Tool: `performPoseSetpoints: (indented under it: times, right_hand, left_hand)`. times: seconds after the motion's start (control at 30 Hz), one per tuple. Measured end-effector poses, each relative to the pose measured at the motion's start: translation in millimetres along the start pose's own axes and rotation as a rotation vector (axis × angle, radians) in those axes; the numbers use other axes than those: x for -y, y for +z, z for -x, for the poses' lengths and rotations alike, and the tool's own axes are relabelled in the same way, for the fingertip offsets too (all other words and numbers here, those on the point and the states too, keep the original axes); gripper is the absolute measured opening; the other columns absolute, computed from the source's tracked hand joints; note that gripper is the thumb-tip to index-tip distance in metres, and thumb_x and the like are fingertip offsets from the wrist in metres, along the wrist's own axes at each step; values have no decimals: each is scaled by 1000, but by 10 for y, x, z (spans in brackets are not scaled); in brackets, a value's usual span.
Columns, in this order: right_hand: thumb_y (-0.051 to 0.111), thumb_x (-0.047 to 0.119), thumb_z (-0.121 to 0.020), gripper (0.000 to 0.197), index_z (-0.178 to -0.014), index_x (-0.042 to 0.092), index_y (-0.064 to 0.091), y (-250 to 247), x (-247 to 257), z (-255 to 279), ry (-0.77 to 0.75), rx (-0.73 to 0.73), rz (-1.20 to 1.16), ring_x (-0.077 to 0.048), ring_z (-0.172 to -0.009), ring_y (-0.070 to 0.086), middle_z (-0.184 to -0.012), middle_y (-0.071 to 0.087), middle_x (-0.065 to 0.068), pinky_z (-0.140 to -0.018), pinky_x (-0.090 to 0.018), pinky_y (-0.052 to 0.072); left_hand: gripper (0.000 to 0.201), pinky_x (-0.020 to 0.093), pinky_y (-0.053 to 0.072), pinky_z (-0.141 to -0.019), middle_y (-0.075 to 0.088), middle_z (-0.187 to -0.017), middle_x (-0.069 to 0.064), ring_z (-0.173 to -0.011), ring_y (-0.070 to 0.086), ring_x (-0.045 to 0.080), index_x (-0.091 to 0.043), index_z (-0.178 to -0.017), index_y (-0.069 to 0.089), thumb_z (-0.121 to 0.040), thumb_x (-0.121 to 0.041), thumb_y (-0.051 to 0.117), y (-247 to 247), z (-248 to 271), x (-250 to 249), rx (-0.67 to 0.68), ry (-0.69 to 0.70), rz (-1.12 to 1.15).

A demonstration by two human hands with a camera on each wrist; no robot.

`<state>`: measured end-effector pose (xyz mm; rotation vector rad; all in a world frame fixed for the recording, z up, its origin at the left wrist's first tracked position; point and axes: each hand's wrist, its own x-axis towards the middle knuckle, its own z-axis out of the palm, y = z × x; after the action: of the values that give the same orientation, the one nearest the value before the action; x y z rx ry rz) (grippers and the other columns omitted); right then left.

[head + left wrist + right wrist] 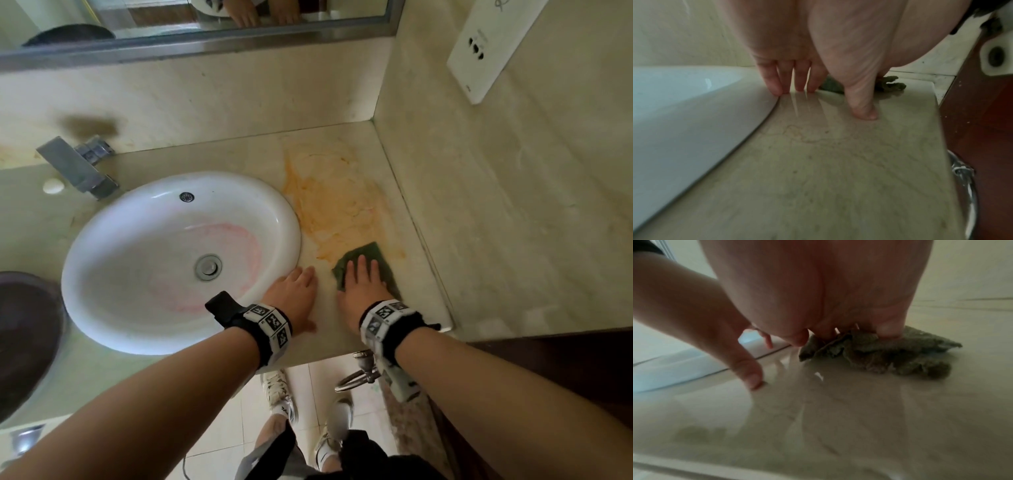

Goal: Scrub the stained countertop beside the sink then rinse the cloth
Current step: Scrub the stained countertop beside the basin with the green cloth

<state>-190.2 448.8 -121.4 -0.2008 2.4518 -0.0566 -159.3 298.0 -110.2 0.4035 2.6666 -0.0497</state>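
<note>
a: nearest the edge, the left hand (294, 298) lies flat on the tabletop (421, 274), fingers straight, touching the sink (102, 240) rim, holding nothing.

b: and just beside it the right hand (363, 287) presses the green cloth (368, 253) down, fingers spread on top.

a: soft, limp, probably wet: best bunched under the palm.

b: beyond it, the orange stain (335, 202) is largely unscrubbed.

Head view looks steeply down over the sink (178, 260) and desk (346, 164). Both wrist views sit low, close behind the fingers, skimming the desk beside the sink; all three share the green cloth (363, 257) right of the sink.
</note>
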Motion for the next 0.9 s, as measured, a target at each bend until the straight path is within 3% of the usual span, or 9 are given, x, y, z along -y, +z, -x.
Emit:
performPoseSetpoints:
  times: [0.17, 0.37, 0.63, 0.77, 0.9]
  right_hand:
    - [25, 41, -102, 66, -153, 17, -9, 58, 169, 6, -118, 46, 8, -30, -148, -16, -161, -20, -5, -120, -48, 9]
    - [28, 37, -102, 66, -154, 17, -8, -29, -258, -89, 42, -35, -3, -30, -149, -11, -162, -15, -8, -119, -47, 12]
    - [34, 46, -99, 70, -155, 21, -1, 33, -88, 164, -117, -14, 33, -28, -149, -9, -163, -11, -2, -118, -47, 19]
    - [26, 45, -101, 60, -155, 23, 10, -141, -224, 1, -74, -34, -15, -27, -150, -2, -163, -2, 0, -118, -46, 22]
    - [31, 41, -102, 59, -154, 23, 12, -164, -299, -76, -76, -28, 19, -29, -150, 1, -163, 0, -1, -117, -48, 26]
  left_hand:
    - [98, 38, 35, -111, 29, -153, 7, -136, 32, 26, -7, -147, 32, -73, -53, 75, -96, -106, -63, -7, -22, 7]
    - [95, 39, 35, -108, 27, -154, 9, -136, 32, 28, -7, -145, 33, -73, -54, 74, -90, -155, -85, -9, -53, 40]
    - [103, 37, 19, -118, 10, -161, 8, -147, 13, 30, -7, -153, 15, -79, -49, 72, -17, -188, -120, 42, -105, 177]
    - [105, 35, 15, -120, 9, -162, 6, -148, 11, 29, -9, -154, 16, -77, -50, 74, 24, -180, -106, 23, -114, 248]
    - [105, 34, 13, -119, 9, -162, 4, -148, 9, 27, -11, -153, 17, -75, -49, 75, 39, -176, -109, 7, -130, 283]
